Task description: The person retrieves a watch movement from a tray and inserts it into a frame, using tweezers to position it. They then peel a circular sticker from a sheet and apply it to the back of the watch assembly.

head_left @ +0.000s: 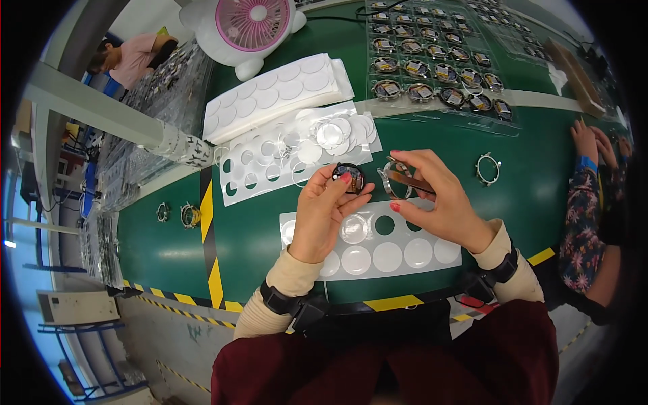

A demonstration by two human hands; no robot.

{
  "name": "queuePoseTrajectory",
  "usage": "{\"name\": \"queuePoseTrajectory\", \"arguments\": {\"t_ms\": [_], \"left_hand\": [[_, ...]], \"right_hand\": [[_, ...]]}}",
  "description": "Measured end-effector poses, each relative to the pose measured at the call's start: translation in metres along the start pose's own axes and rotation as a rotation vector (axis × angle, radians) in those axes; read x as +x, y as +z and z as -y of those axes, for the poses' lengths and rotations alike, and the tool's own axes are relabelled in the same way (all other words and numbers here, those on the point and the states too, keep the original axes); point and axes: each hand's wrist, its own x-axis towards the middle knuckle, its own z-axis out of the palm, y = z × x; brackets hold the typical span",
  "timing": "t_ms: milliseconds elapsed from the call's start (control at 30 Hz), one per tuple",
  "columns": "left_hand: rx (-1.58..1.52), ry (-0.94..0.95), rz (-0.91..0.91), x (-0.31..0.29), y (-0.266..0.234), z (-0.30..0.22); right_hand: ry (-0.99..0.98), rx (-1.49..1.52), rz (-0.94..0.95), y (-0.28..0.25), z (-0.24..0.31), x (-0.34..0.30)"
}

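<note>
- Pinching round black circuit module [356, 177] in left hand [318, 214], above green tabletop [250, 253], toward near edge.
- Grasping silver metal ring [387, 183] plus slim brown tool [410, 180] in right hand [442, 197], beside module.

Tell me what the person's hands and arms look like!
The left hand and right hand wear no gloves, and some fingers have shiny pinkish-red nails. Cream sleeves cover the forearms; the left one looks ribbed. Black straps go around both sleeves, with dark, boxy gadgets on them. The top is dark red.
</note>
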Motion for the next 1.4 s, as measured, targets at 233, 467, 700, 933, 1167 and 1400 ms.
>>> {"name": "queuePoseTrajectory", "arguments": {"t_ms": [233,467,700,933,1167,1400], "left_hand": [[0.059,0.071,-0.038,0.000,-0.002,-0.003],[0.268,0.009,0.090,-0.011,0.017,0.006],[0.258,-0.044,0.151,-0.018,0.024,0.013],[0.229,-0.100,0.150,-0.016,0.024,0.015],[0.189,-0.078,0.124,-0.014,0.019,0.015],[0.118,-0.091,0.134,-0.012,0.018,0.019]], "right_hand": [[-0.085,-0.691,0.409,-0.013,-0.005,-0.001],[-0.303,-0.310,0.014,-0.002,-0.019,0.000],[-0.309,-0.235,-0.071,0.003,-0.023,-0.005],[-0.303,-0.347,-0.170,0.003,-0.021,-0.005],[-0.125,-0.188,-0.175,0.009,-0.012,-0.004],[-0.006,0.043,-0.067,0.015,-0.014,-0.006]]}}
